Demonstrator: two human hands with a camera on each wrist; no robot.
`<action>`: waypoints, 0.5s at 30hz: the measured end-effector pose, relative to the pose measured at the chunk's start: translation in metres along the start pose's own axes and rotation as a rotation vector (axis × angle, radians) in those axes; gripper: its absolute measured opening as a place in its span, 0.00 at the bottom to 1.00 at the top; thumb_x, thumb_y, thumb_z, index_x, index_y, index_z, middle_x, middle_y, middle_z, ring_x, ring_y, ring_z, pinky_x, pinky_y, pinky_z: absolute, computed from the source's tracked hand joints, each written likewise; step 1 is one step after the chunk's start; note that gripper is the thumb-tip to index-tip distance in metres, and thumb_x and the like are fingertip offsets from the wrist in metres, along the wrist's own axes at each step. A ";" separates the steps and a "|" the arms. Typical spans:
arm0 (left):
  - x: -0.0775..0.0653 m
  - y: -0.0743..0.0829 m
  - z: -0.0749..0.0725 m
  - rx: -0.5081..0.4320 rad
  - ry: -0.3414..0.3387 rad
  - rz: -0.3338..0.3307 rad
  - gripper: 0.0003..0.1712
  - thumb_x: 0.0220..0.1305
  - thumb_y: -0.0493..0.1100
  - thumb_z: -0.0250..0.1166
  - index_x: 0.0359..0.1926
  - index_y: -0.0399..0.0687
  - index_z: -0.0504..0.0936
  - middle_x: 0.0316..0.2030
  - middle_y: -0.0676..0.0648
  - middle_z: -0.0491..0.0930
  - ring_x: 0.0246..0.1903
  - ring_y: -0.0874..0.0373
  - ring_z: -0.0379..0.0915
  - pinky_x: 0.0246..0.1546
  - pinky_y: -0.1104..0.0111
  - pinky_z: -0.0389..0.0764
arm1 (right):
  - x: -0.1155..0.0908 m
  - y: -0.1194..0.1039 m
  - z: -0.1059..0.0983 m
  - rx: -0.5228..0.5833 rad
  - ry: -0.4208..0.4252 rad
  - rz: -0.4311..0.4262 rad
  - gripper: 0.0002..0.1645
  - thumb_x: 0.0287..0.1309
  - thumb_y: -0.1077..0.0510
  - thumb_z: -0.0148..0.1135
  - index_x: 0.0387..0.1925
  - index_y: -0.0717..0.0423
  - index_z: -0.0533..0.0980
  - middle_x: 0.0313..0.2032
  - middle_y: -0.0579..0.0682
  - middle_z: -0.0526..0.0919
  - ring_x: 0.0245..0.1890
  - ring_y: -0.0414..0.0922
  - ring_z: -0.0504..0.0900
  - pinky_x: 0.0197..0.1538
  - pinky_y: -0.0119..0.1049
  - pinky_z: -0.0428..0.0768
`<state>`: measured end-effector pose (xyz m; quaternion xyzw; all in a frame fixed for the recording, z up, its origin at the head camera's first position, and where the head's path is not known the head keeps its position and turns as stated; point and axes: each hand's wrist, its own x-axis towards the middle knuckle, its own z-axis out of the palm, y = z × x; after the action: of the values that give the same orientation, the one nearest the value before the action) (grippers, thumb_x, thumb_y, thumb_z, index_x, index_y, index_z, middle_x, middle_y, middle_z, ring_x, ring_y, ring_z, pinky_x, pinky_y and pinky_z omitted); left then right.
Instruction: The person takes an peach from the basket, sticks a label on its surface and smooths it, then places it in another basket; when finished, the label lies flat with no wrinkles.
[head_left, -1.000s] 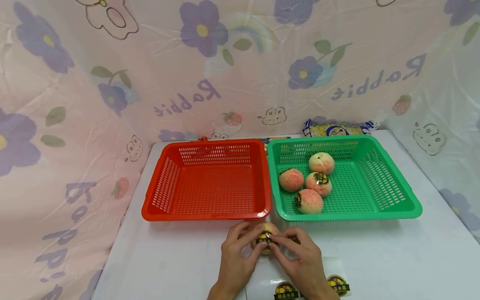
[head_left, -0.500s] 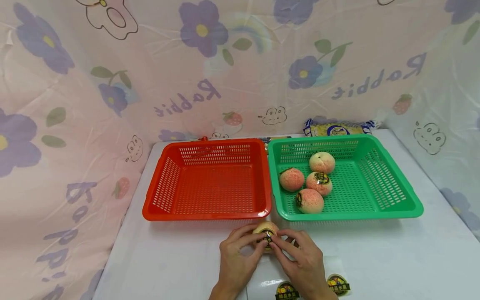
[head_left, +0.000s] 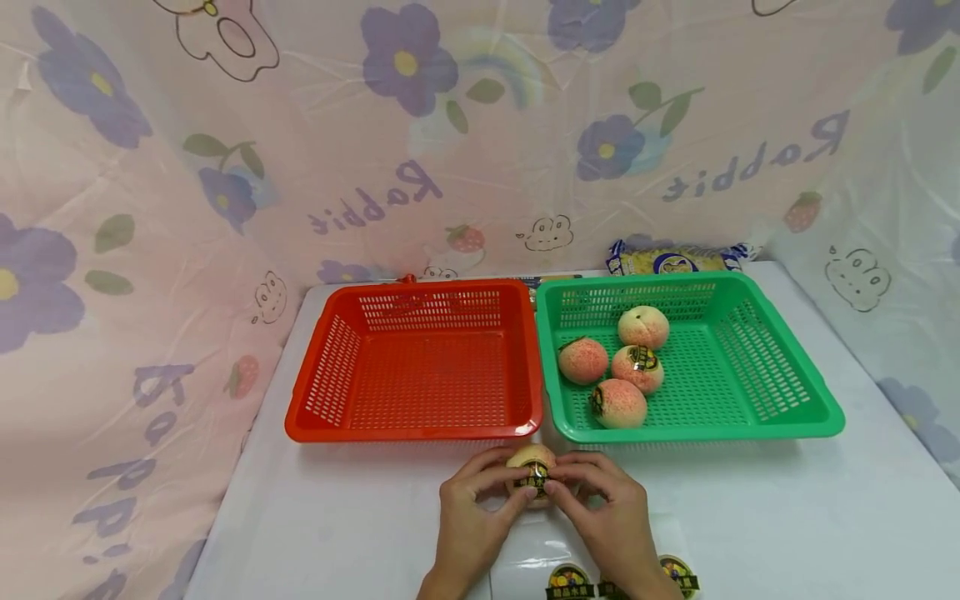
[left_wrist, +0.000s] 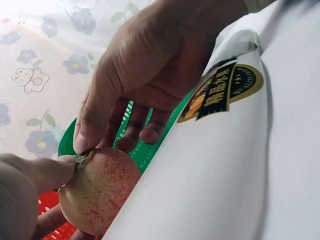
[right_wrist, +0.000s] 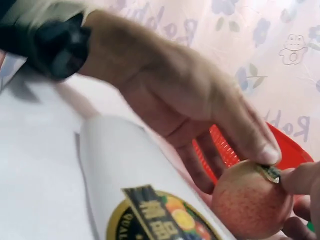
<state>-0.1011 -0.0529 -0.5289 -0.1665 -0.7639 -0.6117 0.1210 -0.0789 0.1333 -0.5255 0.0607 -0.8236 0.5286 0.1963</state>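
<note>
A pink-and-cream peach [head_left: 528, 453] is held between both hands in front of the baskets. A black-and-gold fruit sticker [head_left: 535, 477] with a glossy surface lies on its near side. My left hand [head_left: 474, 517] holds the peach's left side, its thumb and index finger pressing on the sticker. My right hand [head_left: 611, 512] grips from the right, thumb and index finger at the sticker's right edge. Both thumbs meet over the sticker in the wrist views, where the peach [left_wrist: 102, 192] shows from the side. Below the hands lies a white sticker sheet [head_left: 525, 550], partly covered by the right forearm.
A red basket [head_left: 414, 433] stands behind the left hand. The green basket [head_left: 697, 432] beside it contains several peaches [head_left: 637, 368], some with stickers. More stickers [head_left: 570, 581] sit on the sheet. A yellow-and-blue packet [head_left: 675, 260] lies behind the green basket.
My right thumb and index finger have moved slightly right over the sticker, exposing more of it. The right forearm has shifted a little, showing more of a sticker on the sheet.
</note>
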 end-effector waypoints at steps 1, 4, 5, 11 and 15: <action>0.000 0.000 -0.001 0.000 -0.005 -0.004 0.13 0.52 0.45 0.79 0.41 0.58 0.91 0.50 0.53 0.84 0.47 0.55 0.83 0.37 0.63 0.88 | 0.000 0.000 -0.001 0.021 -0.016 0.027 0.11 0.53 0.55 0.77 0.39 0.40 0.87 0.44 0.42 0.85 0.37 0.36 0.83 0.31 0.28 0.82; 0.001 -0.001 -0.003 0.058 -0.020 0.042 0.13 0.51 0.46 0.80 0.40 0.58 0.90 0.49 0.52 0.85 0.46 0.57 0.84 0.39 0.65 0.87 | 0.002 0.002 -0.004 0.033 -0.053 0.023 0.13 0.54 0.56 0.76 0.42 0.41 0.87 0.45 0.43 0.84 0.37 0.37 0.83 0.32 0.29 0.82; 0.002 -0.001 -0.004 0.084 -0.022 0.065 0.14 0.51 0.46 0.80 0.40 0.58 0.90 0.48 0.52 0.85 0.47 0.57 0.84 0.41 0.67 0.86 | 0.002 0.002 -0.004 0.027 -0.063 0.013 0.13 0.55 0.56 0.75 0.43 0.42 0.87 0.45 0.43 0.84 0.37 0.37 0.83 0.33 0.28 0.82; 0.004 -0.001 -0.008 0.179 -0.035 0.137 0.18 0.47 0.46 0.82 0.41 0.59 0.89 0.46 0.53 0.86 0.47 0.60 0.84 0.50 0.79 0.79 | 0.006 -0.003 -0.006 0.000 -0.070 -0.035 0.13 0.53 0.63 0.75 0.42 0.49 0.88 0.43 0.48 0.84 0.38 0.36 0.83 0.35 0.23 0.81; 0.003 0.000 -0.007 0.214 -0.032 0.122 0.19 0.46 0.46 0.83 0.41 0.60 0.89 0.47 0.55 0.85 0.48 0.62 0.82 0.52 0.74 0.80 | 0.008 -0.006 -0.006 0.007 -0.079 -0.057 0.13 0.51 0.67 0.75 0.41 0.55 0.88 0.42 0.52 0.84 0.39 0.41 0.83 0.36 0.23 0.82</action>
<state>-0.1044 -0.0595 -0.5263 -0.2087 -0.8150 -0.5155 0.1630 -0.0829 0.1367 -0.5150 0.1059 -0.8269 0.5227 0.1783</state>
